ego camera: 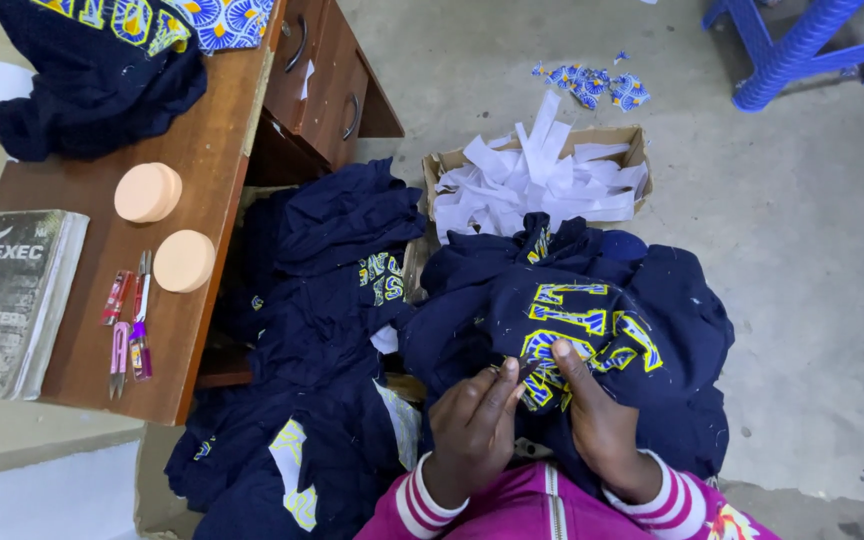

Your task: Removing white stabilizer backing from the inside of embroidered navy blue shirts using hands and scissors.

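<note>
Concrete floor point(812, 230) open right; hands on garment point(652, 330).

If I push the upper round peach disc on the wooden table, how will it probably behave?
The peach disc lies flat on the table, so it would probably slide rather than roll. It looks thick and solid-edged, so likely stiff, not floppy. It sits away from the table edge, beside a second disc, so a small push seems unlikely to drop it.

Magenta zip top point(542, 505) — white-striped cuffs point(414, 505)
</note>
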